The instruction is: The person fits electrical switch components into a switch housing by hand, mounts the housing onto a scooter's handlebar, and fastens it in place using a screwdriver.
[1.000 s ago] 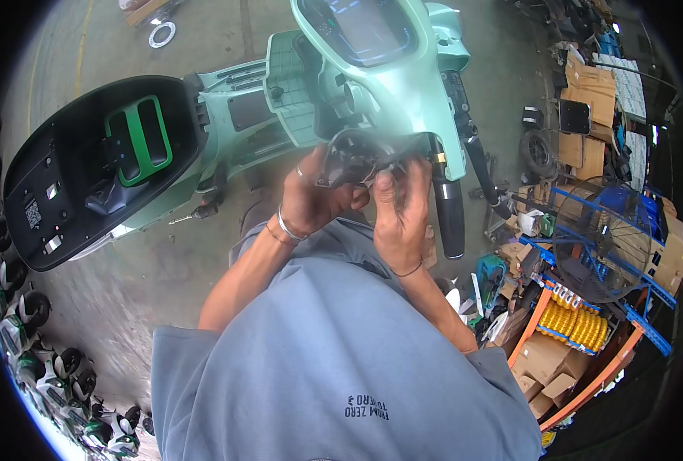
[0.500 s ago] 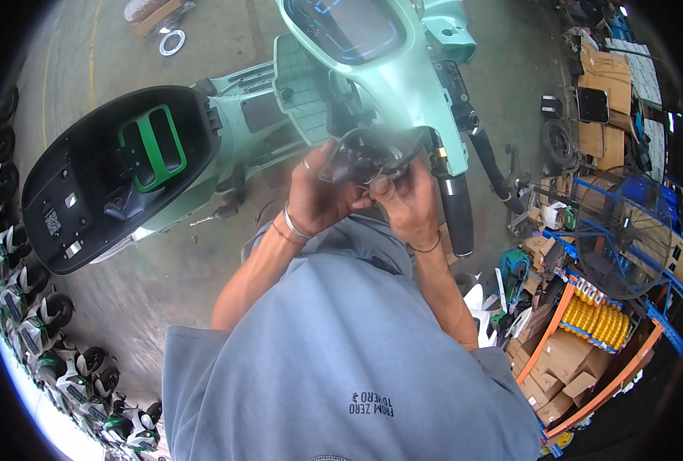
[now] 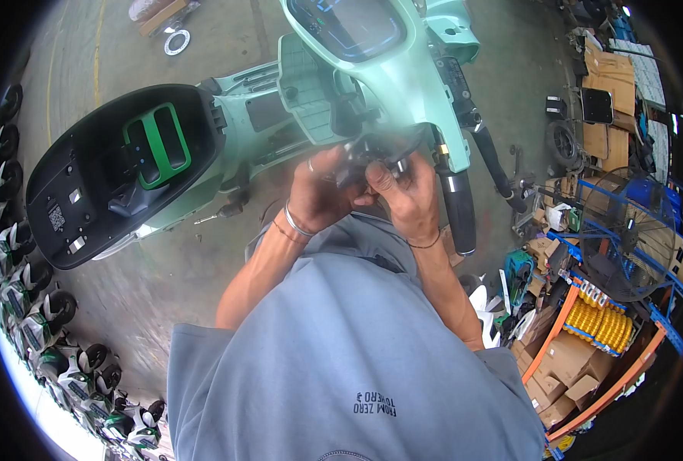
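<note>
Both hands meet in front of the mint-green scooter's front body (image 3: 391, 81), just below its display (image 3: 349, 27). Between them is a dark, glossy part (image 3: 368, 150), blurred, its exact kind not clear. My left hand (image 3: 317, 194), with a ring and a silver bangle, curls round its left side. On the other side, my right hand (image 3: 409, 201) pinches it with the thumb over its near edge. Fingers hide much of the part. Close beside my right hand hangs the black handlebar grip (image 3: 459, 215).
The scooter's open black seat tray (image 3: 95, 184) with a green frame (image 3: 157, 146) extends left. At right stand a large fan (image 3: 625, 230), cardboard boxes (image 3: 568, 357) and a rack with yellow coils (image 3: 601, 321). Several scooters (image 3: 57, 330) line the left edge.
The dark part has turned in my hands and shows less of its broad face. My right thumb has moved slightly up over it. The whole view has shifted a little.
</note>
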Tool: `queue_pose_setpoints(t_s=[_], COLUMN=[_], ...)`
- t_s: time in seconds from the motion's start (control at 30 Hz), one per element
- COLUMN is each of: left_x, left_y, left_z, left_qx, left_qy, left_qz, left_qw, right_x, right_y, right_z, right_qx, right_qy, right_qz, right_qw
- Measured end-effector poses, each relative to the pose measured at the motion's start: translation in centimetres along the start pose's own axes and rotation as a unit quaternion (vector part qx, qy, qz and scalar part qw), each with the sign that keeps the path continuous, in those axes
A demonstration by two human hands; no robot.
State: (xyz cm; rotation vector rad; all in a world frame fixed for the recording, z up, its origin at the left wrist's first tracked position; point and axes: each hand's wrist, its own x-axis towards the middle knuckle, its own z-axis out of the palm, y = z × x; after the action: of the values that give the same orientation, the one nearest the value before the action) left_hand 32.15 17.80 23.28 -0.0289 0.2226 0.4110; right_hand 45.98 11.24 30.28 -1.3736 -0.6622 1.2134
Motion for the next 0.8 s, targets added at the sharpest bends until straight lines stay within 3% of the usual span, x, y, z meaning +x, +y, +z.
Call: queue_pose_setpoints(t_s=[0.17,0.37,0.43,0.57,0.8], left_x=[0.1,-0.1,-0.1,-0.3,0.2], left_y=[-0.7,-0.9,-0.7,-0.5,0.7], left_z=[-0.4,-0.6,-1.2,-0.8,3.1], left_qx=[0.029,0.028,0.05,0.125,0.224], left_qy=[-0.006,-0.036,-0.041,-0.014,-0.021], left_qz=[-0.007,0.01,0.002,-0.003,-0.009], left_qw=[1.0,0.999,0.998,0.992,0.974], right_x=[-0.9,-1.2,-1.3,-1.3,-0.8], right_y=[-0.2,1.1,1.3,1.3,1.3], right_z=[0.3,-0.2,-0.4,-1.0,-2.4], right_qx=[-0.009,-0.054,0.028,0.061,0.041], right_qy=[0.035,0.048,0.01,-0.03,-0.105], right_qz=[0.012,-0.038,-0.027,-0.01,-0.026], right_qw=[0.999,0.997,0.999,0.998,0.993])
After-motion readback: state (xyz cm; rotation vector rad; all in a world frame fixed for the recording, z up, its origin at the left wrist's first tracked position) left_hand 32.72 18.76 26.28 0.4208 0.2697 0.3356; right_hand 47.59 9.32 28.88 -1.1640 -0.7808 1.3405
